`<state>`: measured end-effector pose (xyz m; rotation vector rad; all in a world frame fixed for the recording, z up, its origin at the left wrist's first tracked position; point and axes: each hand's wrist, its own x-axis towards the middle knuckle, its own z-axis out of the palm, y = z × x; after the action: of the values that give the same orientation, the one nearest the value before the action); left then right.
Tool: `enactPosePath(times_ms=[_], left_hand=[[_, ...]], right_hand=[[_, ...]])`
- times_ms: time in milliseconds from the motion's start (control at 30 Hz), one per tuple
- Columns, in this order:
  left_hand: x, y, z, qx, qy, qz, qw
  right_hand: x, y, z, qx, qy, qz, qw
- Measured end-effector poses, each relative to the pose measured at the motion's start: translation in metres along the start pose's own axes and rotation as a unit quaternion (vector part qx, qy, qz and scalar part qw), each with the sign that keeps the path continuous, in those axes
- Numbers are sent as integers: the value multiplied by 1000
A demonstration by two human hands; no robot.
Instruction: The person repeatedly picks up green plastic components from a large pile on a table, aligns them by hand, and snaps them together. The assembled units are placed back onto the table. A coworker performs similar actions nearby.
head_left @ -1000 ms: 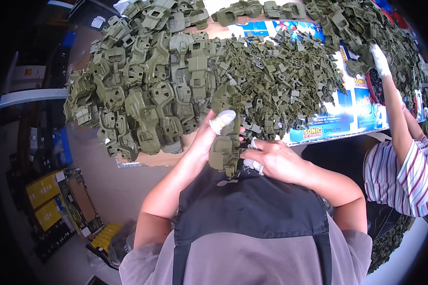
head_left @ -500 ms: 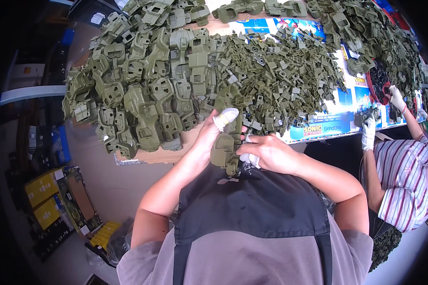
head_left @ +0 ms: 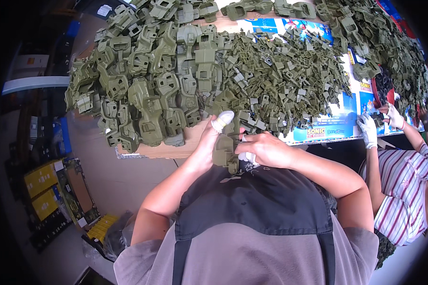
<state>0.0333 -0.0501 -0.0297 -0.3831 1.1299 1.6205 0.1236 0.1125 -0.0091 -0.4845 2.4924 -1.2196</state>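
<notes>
My left hand (head_left: 207, 144), its thumb wrapped in white, grips an olive-green moulded plastic toy vehicle body (head_left: 224, 152) upright before my dark apron. From the other side my right hand (head_left: 271, 150) closes in against the part's right edge, fingers bent together. White wrapping shows on its fingertips too. Whatever sits between those fingers is hidden. Just beyond both hands lies a broad heap of small green plastic pieces (head_left: 285, 76). Left of that heap, larger green vehicle bodies (head_left: 145, 102) lie in rows at the table's near edge.
Cardboard (head_left: 164, 151) edges the table near my left arm. Printed blue sheets (head_left: 318, 132) cover it on the right. A co-worker in a striped shirt (head_left: 399, 185) handles parts there with white-gloved hands (head_left: 367, 130), beside a red-rimmed container (head_left: 384, 88). Yellow boxes (head_left: 43, 178) stand lower left.
The view has shifted slightly. My hands keep hold around the same toy vehicle body. At the right, the co-worker's two gloved hands have come closer together.
</notes>
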Motion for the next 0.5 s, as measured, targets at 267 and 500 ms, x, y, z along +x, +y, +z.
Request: enactPosePath(times_ms=[267,500], left_hand=[[20,34,-49,-95,50,167,980],[15,48,-58,-59,-20,305,950]], right_hand=[[-7,69,19,-95,221,92,966],[-9,79,22,276,307,129,902]])
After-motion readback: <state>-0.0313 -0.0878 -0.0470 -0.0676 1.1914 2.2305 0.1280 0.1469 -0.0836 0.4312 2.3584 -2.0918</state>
